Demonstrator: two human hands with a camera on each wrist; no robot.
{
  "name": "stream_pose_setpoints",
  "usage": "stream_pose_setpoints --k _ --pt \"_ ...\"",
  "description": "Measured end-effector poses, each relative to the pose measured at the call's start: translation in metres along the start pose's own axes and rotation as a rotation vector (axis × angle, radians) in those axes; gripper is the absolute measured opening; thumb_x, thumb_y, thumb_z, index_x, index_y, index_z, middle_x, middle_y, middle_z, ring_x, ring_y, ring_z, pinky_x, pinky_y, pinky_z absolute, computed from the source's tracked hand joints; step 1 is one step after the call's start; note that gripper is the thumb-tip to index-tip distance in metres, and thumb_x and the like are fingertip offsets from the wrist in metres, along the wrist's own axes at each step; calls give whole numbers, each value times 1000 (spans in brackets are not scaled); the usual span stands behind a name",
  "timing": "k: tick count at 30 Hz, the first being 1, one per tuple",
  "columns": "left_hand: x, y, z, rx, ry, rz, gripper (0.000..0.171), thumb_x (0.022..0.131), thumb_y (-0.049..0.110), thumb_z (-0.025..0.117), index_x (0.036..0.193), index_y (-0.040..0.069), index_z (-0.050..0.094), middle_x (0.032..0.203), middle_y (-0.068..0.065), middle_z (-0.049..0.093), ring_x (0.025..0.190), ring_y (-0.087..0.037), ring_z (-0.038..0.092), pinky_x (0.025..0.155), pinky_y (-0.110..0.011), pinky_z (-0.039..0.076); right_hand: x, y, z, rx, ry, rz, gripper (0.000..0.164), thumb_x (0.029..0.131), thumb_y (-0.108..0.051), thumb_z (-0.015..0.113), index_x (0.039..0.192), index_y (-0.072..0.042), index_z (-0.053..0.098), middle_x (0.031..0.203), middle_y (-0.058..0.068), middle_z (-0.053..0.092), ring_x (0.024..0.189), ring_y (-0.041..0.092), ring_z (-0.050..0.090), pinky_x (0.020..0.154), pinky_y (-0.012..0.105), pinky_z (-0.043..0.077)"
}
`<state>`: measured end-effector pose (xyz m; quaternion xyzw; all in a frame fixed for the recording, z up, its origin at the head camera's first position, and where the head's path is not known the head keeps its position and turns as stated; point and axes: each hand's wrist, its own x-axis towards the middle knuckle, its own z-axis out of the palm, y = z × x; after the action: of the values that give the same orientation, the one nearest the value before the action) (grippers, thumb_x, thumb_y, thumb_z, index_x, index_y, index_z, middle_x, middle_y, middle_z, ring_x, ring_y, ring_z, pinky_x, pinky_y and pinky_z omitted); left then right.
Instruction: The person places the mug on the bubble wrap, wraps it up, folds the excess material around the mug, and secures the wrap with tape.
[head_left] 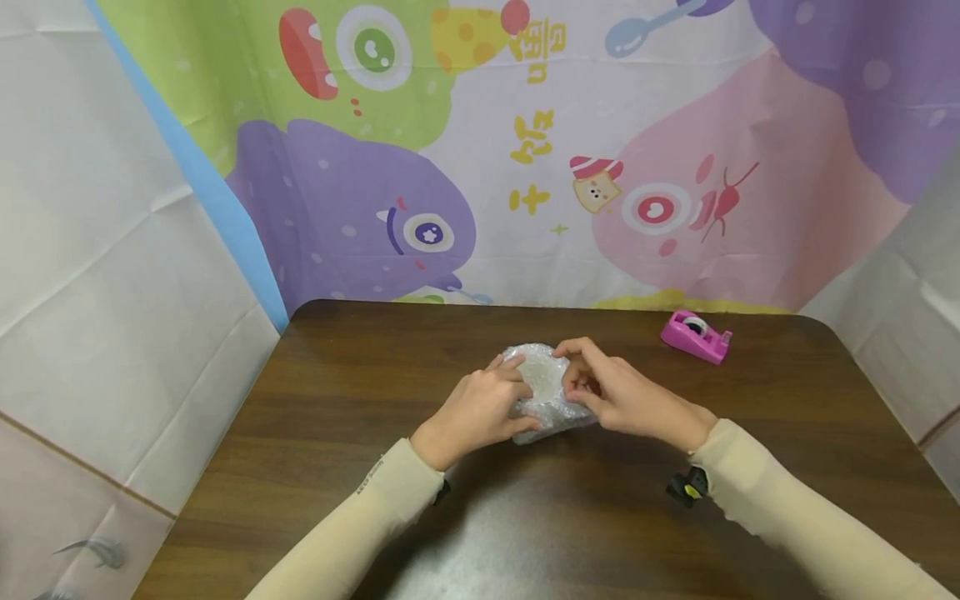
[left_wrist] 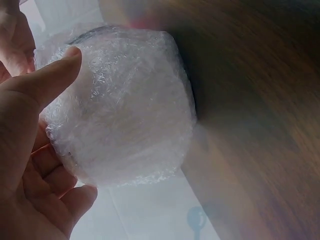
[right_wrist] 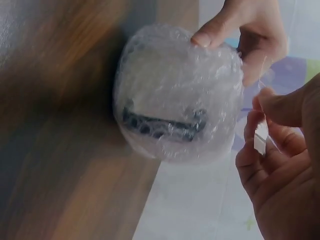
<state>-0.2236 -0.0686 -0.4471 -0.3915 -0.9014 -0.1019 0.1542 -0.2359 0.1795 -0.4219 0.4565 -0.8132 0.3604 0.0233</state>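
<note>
A rounded bundle in clear bubble wrap (head_left: pixel 543 375) stands on the table between the two hands. Through its side, in the right wrist view, a dark blue-black shape (right_wrist: pixel 160 126) shows; what the wrapped thing is cannot be told. My left hand (head_left: pixel 483 404) holds the bundle from the left, thumb on the near side and fingers over the top edge. At the right edge of the bundle is my right hand (head_left: pixel 615 392). Its thumb and forefinger pinch a small clear strip (right_wrist: pixel 261 136), which looks like tape, close to the wrap.
A pink tape dispenser (head_left: pixel 696 336) with a roll in it sits at the back right of the brown wooden table (head_left: pixel 360 358). Behind the table hangs a cartoon-printed cloth (head_left: pixel 517 250), and pale sheets flank both sides.
</note>
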Motion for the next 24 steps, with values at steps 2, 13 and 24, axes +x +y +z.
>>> stream_pose_setpoints --k 2,13,24 --pt "0 0 0 -3 6 5 38 81 48 85 94 14 79 97 -1 75 133 -27 61 115 -45 44 1 -3 2 6 -9 -3 57 90 8 72 136 -2 41 88 -4 66 69 2 54 57 24 50" --pt "1 4 2 -1 13 -39 33 79 44 88 88 14 78 91 1 74 133 -25 61 114 -46 46 10 -12 13 43 -117 31 54 93 5 70 138 -3 42 86 1 70 72 3 59 65 23 52" --pt "2 10 2 -13 16 -98 35 77 42 90 90 12 79 103 -2 77 132 -27 62 107 -47 52 16 -17 18 -68 -110 56 50 93 4 68 137 -7 46 81 -2 72 69 1 64 64 21 54"
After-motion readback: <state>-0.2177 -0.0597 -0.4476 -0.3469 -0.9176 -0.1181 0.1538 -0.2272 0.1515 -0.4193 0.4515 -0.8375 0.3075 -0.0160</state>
